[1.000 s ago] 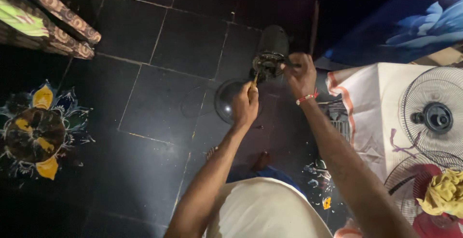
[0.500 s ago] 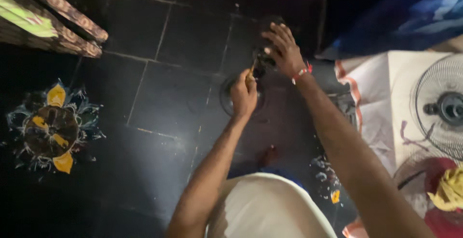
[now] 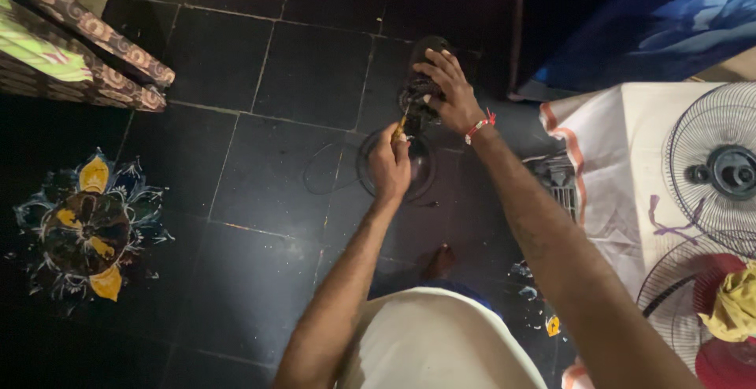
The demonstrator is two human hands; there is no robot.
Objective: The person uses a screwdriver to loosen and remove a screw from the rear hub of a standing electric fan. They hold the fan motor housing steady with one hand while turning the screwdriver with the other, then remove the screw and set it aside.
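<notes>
A dark fan motor housing (image 3: 420, 74) stands on a round black base (image 3: 421, 170) on the dark tiled floor. My right hand (image 3: 445, 86) lies over the top of the motor, fingers spread and gripping it. My left hand (image 3: 391, 164) is closed on a screwdriver (image 3: 402, 124) with a yellowish handle, its tip pointed up into the motor. A thin black cord (image 3: 327, 170) loops on the floor left of the base.
A white cloth (image 3: 614, 161) at right carries a fan grille with hub (image 3: 720, 172), a second grille (image 3: 669, 294) and a yellow rag (image 3: 732, 306). A patterned cushion (image 3: 75, 50) sits top left, a painted floor design (image 3: 87, 227) at left, blue fabric (image 3: 677, 19) top right.
My right hand has shifted from the motor's side onto its top. The left hand with the screwdriver has stayed at the motor. The camera view has drifted slightly.
</notes>
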